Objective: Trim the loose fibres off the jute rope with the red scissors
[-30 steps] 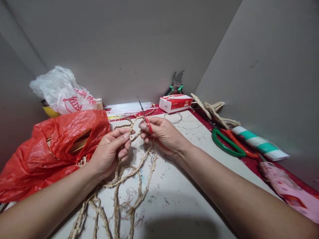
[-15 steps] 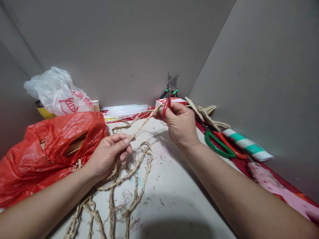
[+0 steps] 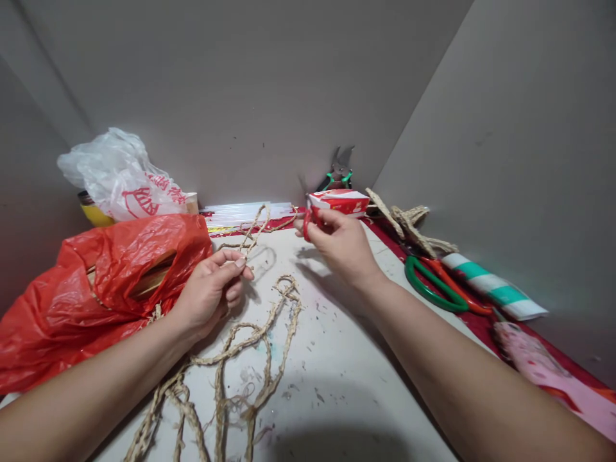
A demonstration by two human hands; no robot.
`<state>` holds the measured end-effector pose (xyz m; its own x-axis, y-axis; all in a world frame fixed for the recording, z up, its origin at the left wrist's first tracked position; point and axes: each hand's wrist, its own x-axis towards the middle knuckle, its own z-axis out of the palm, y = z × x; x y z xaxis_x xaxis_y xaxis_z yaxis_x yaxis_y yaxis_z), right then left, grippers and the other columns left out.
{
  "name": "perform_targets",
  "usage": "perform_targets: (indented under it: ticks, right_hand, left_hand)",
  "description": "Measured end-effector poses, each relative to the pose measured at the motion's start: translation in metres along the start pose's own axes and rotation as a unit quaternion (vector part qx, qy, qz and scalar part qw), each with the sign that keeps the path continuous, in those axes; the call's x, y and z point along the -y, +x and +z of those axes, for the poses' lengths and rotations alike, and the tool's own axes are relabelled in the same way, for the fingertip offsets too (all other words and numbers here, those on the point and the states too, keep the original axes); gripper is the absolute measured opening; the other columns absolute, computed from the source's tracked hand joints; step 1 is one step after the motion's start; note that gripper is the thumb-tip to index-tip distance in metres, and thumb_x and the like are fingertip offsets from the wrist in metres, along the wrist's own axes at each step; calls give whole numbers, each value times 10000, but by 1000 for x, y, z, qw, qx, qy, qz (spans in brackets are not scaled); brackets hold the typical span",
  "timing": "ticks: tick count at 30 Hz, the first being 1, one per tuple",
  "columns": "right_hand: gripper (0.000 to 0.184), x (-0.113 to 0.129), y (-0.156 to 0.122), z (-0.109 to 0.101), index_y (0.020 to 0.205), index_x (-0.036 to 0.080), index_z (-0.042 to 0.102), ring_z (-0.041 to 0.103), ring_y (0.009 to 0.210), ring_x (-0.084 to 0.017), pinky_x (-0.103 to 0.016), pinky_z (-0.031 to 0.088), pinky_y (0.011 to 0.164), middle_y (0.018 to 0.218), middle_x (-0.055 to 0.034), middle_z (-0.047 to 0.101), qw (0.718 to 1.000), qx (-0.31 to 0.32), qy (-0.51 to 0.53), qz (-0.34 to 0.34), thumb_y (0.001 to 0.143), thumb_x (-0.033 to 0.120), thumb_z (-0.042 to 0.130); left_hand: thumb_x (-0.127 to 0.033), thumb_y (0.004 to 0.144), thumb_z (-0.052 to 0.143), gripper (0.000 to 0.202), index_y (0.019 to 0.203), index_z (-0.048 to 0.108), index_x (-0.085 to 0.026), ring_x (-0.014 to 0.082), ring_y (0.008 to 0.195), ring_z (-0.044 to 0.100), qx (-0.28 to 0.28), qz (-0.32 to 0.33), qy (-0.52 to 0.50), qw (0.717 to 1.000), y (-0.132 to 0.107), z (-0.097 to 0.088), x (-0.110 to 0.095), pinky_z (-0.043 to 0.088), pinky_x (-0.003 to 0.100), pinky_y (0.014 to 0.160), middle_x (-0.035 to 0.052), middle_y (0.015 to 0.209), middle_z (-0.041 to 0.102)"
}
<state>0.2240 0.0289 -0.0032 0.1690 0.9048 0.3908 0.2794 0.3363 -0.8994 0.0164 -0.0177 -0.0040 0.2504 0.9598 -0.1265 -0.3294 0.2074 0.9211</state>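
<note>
My left hand (image 3: pixel 212 290) pinches a braided straw rope (image 3: pixel 250 333) between thumb and fingers, just above the white table (image 3: pixel 337 385). The rope rises from that pinch in a loose loop toward the back and trails in tangled loops down to the near edge. My right hand (image 3: pixel 337 240) is further back, closed around small red-handled scissors (image 3: pixel 308 224), close to a red and white box (image 3: pixel 339 200). The scissor blades are blurred and hard to make out.
A red plastic bag (image 3: pixel 96 289) lies at the left, with a clear printed bag (image 3: pixel 120 176) behind it. Glue sticks (image 3: pixel 245 210) and pliers (image 3: pixel 339 168) rest by the back wall. At the right lie larger green and orange scissors (image 3: pixel 440 285), rope scraps (image 3: pixel 409 221), a striped roll (image 3: pixel 491 285) and a pink pouch (image 3: pixel 543 366).
My right hand drew away from the left, up toward the box, pulling the rope taut, then lowered. The rope now hangs slack from my left hand's pinch.
</note>
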Motion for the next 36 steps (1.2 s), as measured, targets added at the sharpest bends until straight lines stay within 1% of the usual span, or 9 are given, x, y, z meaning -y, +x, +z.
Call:
perform_targets:
  ticks: [2,4,6,8,9,16,25,30,36]
  right_hand:
    - [156,8,-5,-2,682,201,573,499,633,-139,-284,409,629,633,13,549,998,3,-13,-68,739,343,604]
    - [186,11,-10,-3,630,201,540,474,608,-133,-282,380,618,624,9,540,975,56,-116,-182,746,333,601]
    - [156,10,-15,-3,648,189,565,483,617,-142,-297,362,644,648,-6,570,922,132,-233,-281,734,313,603]
    - [146,8,-18,-3,719,174,615,505,644,-158,-318,353,695,681,-23,610,869,185,-318,-330,735,318,595]
    - [169,8,-19,-2,755,168,634,514,658,-165,-325,348,717,693,-28,624,853,196,-345,-339,741,330,588]
    - [306,12,-21,2,838,152,676,542,716,-190,-349,305,783,735,-52,645,813,177,-431,-348,783,423,547]
    - [311,12,-24,4,857,162,697,556,693,-194,-356,281,768,736,-60,675,819,149,-446,-327,801,431,551]
    - [349,14,-25,7,885,159,704,557,688,-194,-356,278,785,744,-67,685,810,157,-461,-326,809,461,545]
    - [342,14,-24,7,864,164,709,559,677,-187,-349,267,744,735,-65,691,802,168,-485,-305,837,457,533]
  left_hand:
    - [-206,775,652,147,840,529,-161,19,388,336,-7,7,-5,1000,0,0,0,248,148,368,-4,692,611]
    - [-205,774,654,160,883,549,-156,17,383,322,-14,11,-11,1000,0,0,-1,232,145,363,-10,674,600]
    - [-196,774,652,187,934,566,-150,16,380,309,-18,17,-19,999,0,1,-3,224,143,359,-21,648,578]
    - [-185,773,649,196,950,576,-144,17,379,302,-20,25,-26,999,-1,3,-4,224,142,354,-29,630,559]
    - [-182,773,648,192,947,579,-143,17,380,302,-19,28,-29,999,-2,3,-5,225,141,353,-31,627,554]
    - [-158,747,668,210,939,583,-146,15,384,306,-25,38,-40,998,-3,6,-7,232,136,355,-38,622,555]
    - [-152,708,697,257,934,576,-166,18,386,321,-46,39,-50,997,-4,5,-7,245,140,365,-41,629,571]
    - [-137,675,713,280,918,578,-172,22,388,332,-47,37,-58,997,-3,6,-7,262,146,373,-40,627,575]
    - [-120,693,692,300,964,575,-167,24,400,345,-40,35,-64,996,-2,4,-6,266,149,388,-36,641,577]
